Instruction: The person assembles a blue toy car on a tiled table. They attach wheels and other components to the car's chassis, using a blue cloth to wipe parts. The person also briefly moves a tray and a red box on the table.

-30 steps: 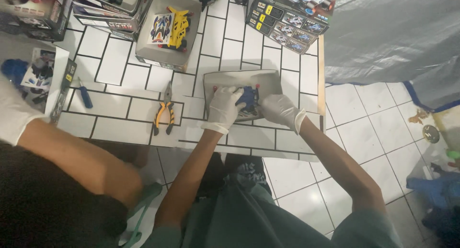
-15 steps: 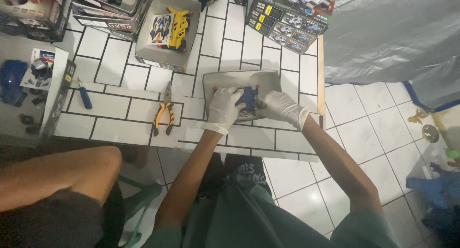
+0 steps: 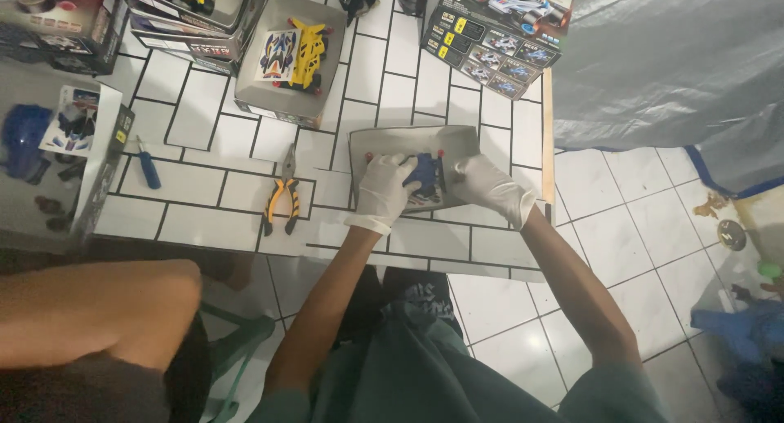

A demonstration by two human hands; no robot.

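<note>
At the left edge of the tiled worktop lies an open box with blue parts, then a blue-handled screwdriver beside it. Orange-handled pliers lie near the front edge. Behind them, toward the far edge, a grey tray carries a yellow toy car chassis. Near the front edge sits a second grey tray; over it the gloved left hand and gloved right hand each have their grip clamped on a small blue model car, one at each end. A printed kit box rests at the far right corner. Another person's bare arm shows at lower left.
</note>
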